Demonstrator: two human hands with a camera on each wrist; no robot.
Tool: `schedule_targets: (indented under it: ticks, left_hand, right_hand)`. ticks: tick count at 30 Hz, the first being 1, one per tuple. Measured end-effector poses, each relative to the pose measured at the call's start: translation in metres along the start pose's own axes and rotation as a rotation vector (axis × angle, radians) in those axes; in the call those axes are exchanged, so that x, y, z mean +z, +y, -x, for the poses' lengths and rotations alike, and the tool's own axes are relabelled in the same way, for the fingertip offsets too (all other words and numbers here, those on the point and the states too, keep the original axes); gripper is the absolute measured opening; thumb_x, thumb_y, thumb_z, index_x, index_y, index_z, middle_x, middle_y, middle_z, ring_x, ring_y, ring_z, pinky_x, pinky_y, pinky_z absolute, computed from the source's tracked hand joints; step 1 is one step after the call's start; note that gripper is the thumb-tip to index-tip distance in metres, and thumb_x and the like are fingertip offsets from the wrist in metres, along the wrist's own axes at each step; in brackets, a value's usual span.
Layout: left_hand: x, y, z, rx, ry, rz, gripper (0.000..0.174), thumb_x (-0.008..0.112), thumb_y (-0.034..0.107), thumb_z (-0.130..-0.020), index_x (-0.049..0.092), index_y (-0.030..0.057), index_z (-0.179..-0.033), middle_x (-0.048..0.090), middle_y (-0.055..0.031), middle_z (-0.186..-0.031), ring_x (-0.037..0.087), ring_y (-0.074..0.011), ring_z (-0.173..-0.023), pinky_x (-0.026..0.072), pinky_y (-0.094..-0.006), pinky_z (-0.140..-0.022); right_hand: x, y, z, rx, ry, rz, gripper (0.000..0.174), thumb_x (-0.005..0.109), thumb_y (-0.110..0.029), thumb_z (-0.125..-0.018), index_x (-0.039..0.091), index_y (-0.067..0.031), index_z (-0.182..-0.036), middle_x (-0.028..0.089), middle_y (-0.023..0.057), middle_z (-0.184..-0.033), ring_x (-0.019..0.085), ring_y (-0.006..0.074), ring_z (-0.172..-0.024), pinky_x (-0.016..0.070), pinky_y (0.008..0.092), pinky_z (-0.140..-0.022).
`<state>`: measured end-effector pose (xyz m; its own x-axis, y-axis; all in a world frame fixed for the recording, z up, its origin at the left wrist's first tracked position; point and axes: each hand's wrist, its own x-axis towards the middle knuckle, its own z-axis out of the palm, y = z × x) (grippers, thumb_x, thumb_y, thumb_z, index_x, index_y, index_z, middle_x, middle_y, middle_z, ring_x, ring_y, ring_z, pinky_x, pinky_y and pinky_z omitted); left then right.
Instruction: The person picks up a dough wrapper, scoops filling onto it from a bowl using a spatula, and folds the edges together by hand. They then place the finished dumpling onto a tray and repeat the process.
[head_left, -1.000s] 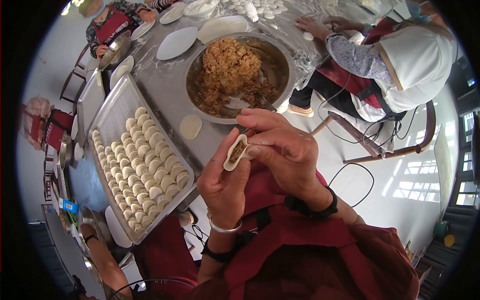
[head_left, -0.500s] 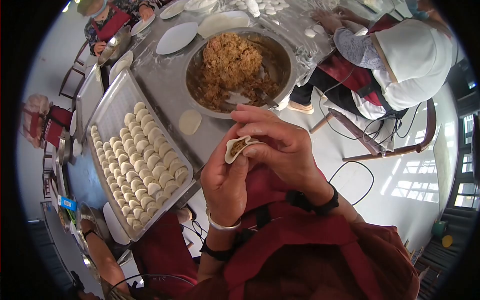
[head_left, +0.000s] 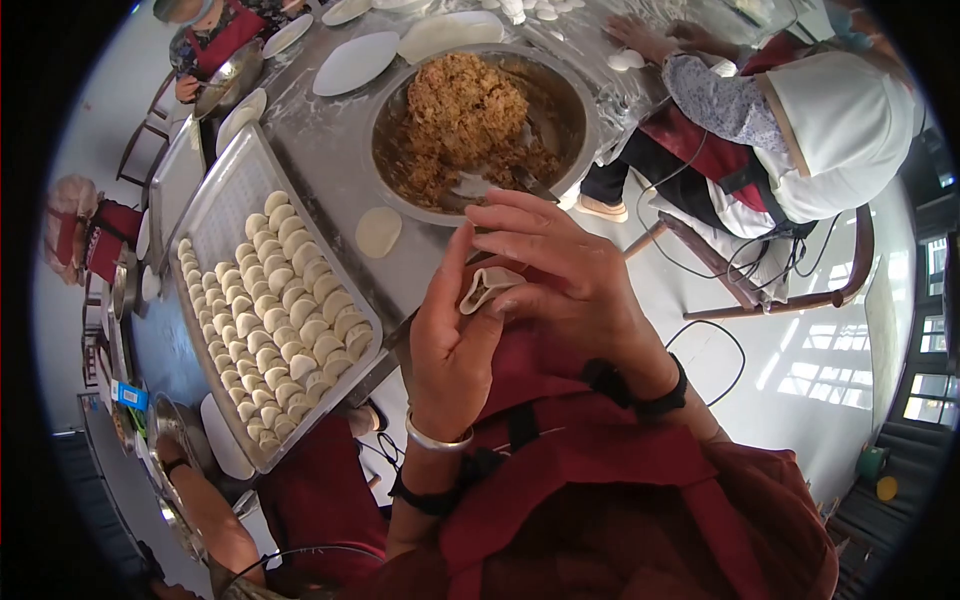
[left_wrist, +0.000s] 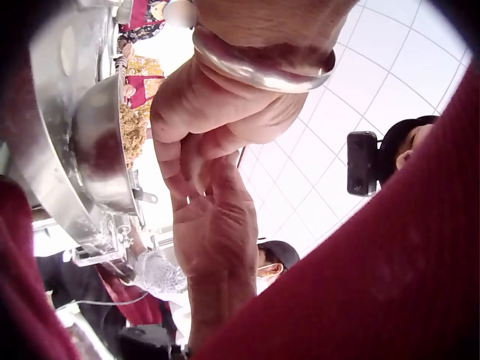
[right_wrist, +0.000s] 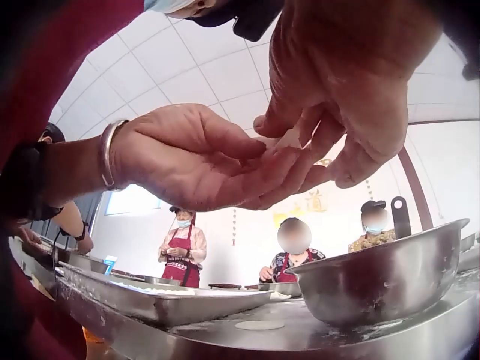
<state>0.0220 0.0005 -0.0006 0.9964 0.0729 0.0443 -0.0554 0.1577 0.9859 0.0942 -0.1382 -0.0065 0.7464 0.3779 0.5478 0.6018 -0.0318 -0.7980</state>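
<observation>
A half-folded dumpling [head_left: 487,288] sits between my two hands in the head view, its pale wrapper pinched together at the upper right and gaping at the lower left. My left hand [head_left: 450,350] holds it from the left, thumb against its lower edge. From the right, my right hand [head_left: 575,285] pinches the wrapper's edge with thumb and forefinger, the other fingers stretched over the top. In the left wrist view the hands hide the dumpling; in the right wrist view, a pale bit of wrapper [right_wrist: 285,140] shows between the fingers.
Beyond my hands stands a steel bowl [head_left: 572,115] of minced filling with a metal utensil in it. A tray [head_left: 240,165] at the left carries rows of dumplings. One flat wrapper [head_left: 378,232] lies between them. White plates [head_left: 355,64] stand farther back; a person [head_left: 790,130] works at the right.
The wrapper has gone from a wide-open oval showing filling to more folded and pinched. My right fingers have spread farther over it, while my head view has shifted slightly.
</observation>
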Motion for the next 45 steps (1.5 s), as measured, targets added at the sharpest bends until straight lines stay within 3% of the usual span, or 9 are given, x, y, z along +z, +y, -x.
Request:
schedule_targets:
  ticks: [8, 15, 17, 20, 24, 26, 32, 39, 45]
  left_hand:
    - [0.007, 0.000, 0.004, -0.026, 0.062, 0.187, 0.055, 0.050, 0.000, -0.097, 0.028, -0.0088, -0.147, 0.053, -0.0183, -0.131, 0.057, -0.0201, -0.116, 0.0502, -0.0311, -0.095]
    - [-0.003, -0.007, 0.006, -0.043, -0.041, -0.089, 0.054, 0.049, 0.000, -0.098, 0.028, -0.0076, -0.147, 0.056, -0.0155, -0.128, 0.060, -0.0182, -0.112, 0.0538, -0.0313, -0.090]
    - [0.001, 0.000, 0.003, -0.101, -0.019, 0.089, 0.056, 0.051, -0.002, -0.095, 0.031, -0.0066, -0.147, 0.056, -0.0146, -0.127, 0.060, -0.0161, -0.107, 0.0523, -0.0292, -0.089]
    - [-0.001, -0.002, 0.005, -0.128, -0.046, 0.174, 0.058, 0.053, -0.005, -0.091, 0.034, -0.0055, -0.146, 0.056, -0.0144, -0.126, 0.060, -0.0154, -0.105, 0.0519, -0.0293, -0.087]
    - [-0.007, -0.002, 0.005, -0.139, -0.190, 0.162, 0.052, 0.055, -0.001, -0.093, 0.038, -0.0048, -0.142, 0.058, -0.0136, -0.122, 0.062, -0.0189, -0.102, 0.0544, -0.0288, -0.079]
    - [-0.006, 0.000, 0.006, -0.137, -0.175, 0.169, 0.049, 0.056, -0.001, -0.093, 0.041, -0.0055, -0.139, 0.058, -0.0143, -0.122, 0.062, -0.0195, -0.103, 0.0547, -0.0297, -0.080]
    - [-0.002, 0.004, 0.011, -0.140, -0.056, 0.203, 0.049, 0.057, -0.007, -0.090, 0.043, -0.0075, -0.137, 0.056, -0.0141, -0.127, 0.058, -0.0168, -0.113, 0.0494, -0.0282, -0.093]
    - [0.001, 0.002, 0.016, -0.031, 0.023, 0.175, 0.050, 0.057, -0.009, -0.089, 0.043, -0.0101, -0.137, 0.056, -0.0136, -0.128, 0.055, -0.0162, -0.116, 0.0469, -0.0274, -0.096]
    - [-0.004, -0.005, 0.017, -0.041, -0.050, 0.478, 0.053, 0.052, 0.012, -0.099, 0.032, -0.0075, -0.144, 0.046, -0.0177, -0.139, 0.049, -0.0257, -0.128, 0.0444, -0.0388, -0.105]
  right_hand:
    - [0.006, 0.008, 0.007, 0.043, 0.039, -0.202, 0.017, 0.077, -0.007, -0.073, 0.072, -0.0002, -0.088, 0.069, 0.0132, -0.114, 0.057, 0.0341, -0.122, 0.0473, 0.0415, -0.099]
    - [0.008, 0.006, 0.008, -0.103, 0.043, 0.021, 0.015, 0.075, -0.002, -0.073, 0.070, -0.0040, -0.086, 0.070, 0.0098, -0.113, 0.059, 0.0330, -0.119, 0.0504, 0.0398, -0.093]
    - [0.006, 0.009, 0.009, -0.110, 0.013, 0.028, 0.018, 0.075, -0.001, -0.072, 0.070, -0.0029, -0.089, 0.069, 0.0105, -0.115, 0.056, 0.0331, -0.123, 0.0493, 0.0394, -0.095]
    - [0.004, -0.002, 0.007, 0.028, 0.004, -0.059, 0.026, 0.080, -0.015, -0.072, 0.071, -0.0005, -0.091, 0.067, 0.0146, -0.119, 0.053, 0.0354, -0.126, 0.0472, 0.0411, -0.099]
    - [0.000, -0.004, 0.009, 0.080, -0.102, -0.312, 0.025, 0.078, -0.011, -0.073, 0.070, -0.0003, -0.094, 0.066, 0.0143, -0.122, 0.049, 0.0357, -0.130, 0.0461, 0.0415, -0.100]
    - [0.001, 0.001, 0.010, 0.062, -0.142, -0.411, 0.020, 0.075, 0.000, -0.074, 0.070, 0.0003, -0.093, 0.068, 0.0124, -0.119, 0.047, 0.0343, -0.132, 0.0461, 0.0416, -0.100]
    - [0.002, 0.004, 0.011, -0.059, -0.104, -0.335, 0.017, 0.076, -0.002, -0.074, 0.072, -0.0013, -0.090, 0.072, 0.0107, -0.104, 0.055, 0.0347, -0.124, 0.0482, 0.0408, -0.097]
    - [0.009, -0.003, 0.013, -0.019, -0.001, -0.226, 0.022, 0.076, -0.013, -0.079, 0.073, -0.0020, -0.097, 0.072, 0.0118, -0.107, 0.050, 0.0370, -0.130, 0.0414, 0.0467, -0.105]
    - [0.007, 0.007, 0.014, -0.085, -0.020, -0.136, 0.029, 0.076, -0.018, -0.079, 0.071, -0.0041, -0.104, 0.069, 0.0112, -0.117, 0.047, 0.0363, -0.133, 0.0354, 0.0491, -0.109]
